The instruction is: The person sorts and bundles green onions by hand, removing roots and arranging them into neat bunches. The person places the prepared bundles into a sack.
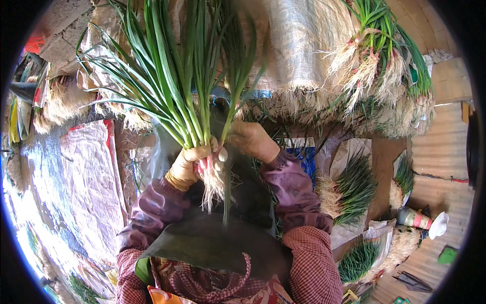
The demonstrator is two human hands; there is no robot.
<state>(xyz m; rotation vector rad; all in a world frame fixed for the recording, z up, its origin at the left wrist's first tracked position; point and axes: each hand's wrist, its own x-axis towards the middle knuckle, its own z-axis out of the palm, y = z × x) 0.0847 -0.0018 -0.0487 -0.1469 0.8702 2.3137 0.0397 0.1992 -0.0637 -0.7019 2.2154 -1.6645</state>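
The left hand (188, 164) is clamped around the lower stalks of a bunch of green onions (202, 119), held upright in front of the person's chest. Its long leaves fan up and out to the left, while the reddish-white bulbs (219, 156) and the pale roots (212, 188) hang below the grip. The right hand (253, 142) is just beside the bunch, next to a stalk on its right; it is blurred, and I cannot tell whether its fingers close on that stalk. A thin green leaf (227, 195) dangles beside the roots. Both forearms wear shiny purple sleeves (291, 187), with a dark apron (248, 197) between them. At the upper right, a rooted pile of onions (372, 68) lies beside a pale woven sheet (309, 45), and another onion bundle (354, 190) lies farther down on the right
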